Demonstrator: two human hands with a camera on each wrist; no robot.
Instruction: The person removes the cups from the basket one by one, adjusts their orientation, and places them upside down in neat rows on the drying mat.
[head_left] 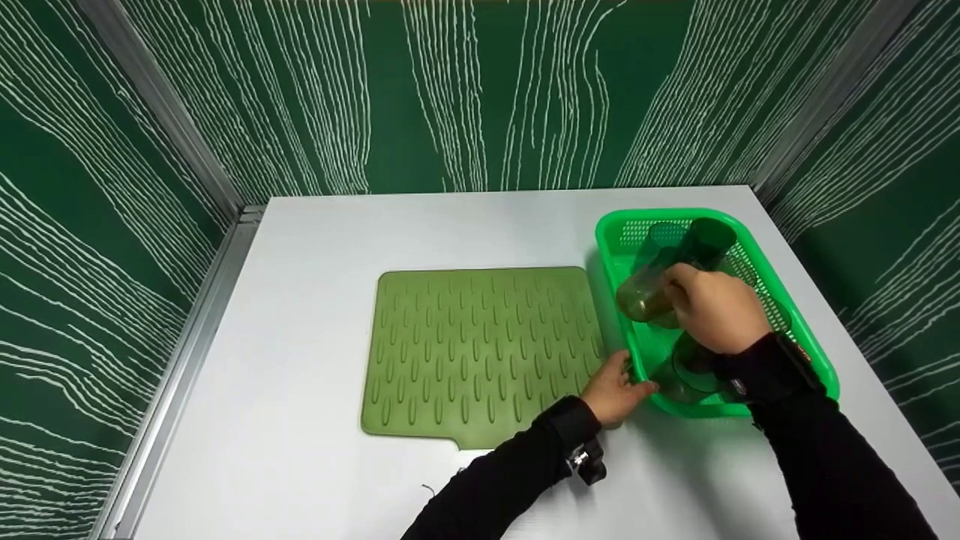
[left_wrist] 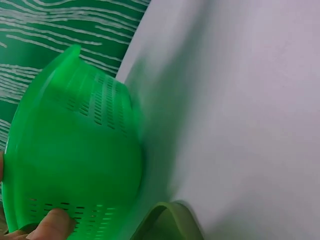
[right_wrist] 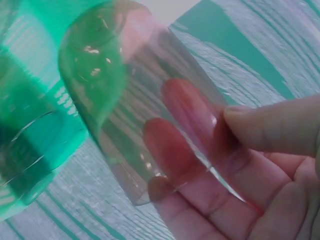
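Note:
My right hand holds a clear, brownish tumbler tilted over the green plastic basket. In the right wrist view, the thumb lies at the rim of the tumbler, and several fingertips show through its wall. My left hand grips the basket's near left side, thumb at the rim; the left wrist view shows a fingertip against the basket's slotted wall. Inside the basket, a dark green tumbler is at the far end, and another clear tumbler is near the front, partly hidden by my right wrist.
An olive-green ridged mat lies flat on the white table, just left of the basket. Green panels with white wavy lines enclose the back and sides, with grey metal posts at the corners.

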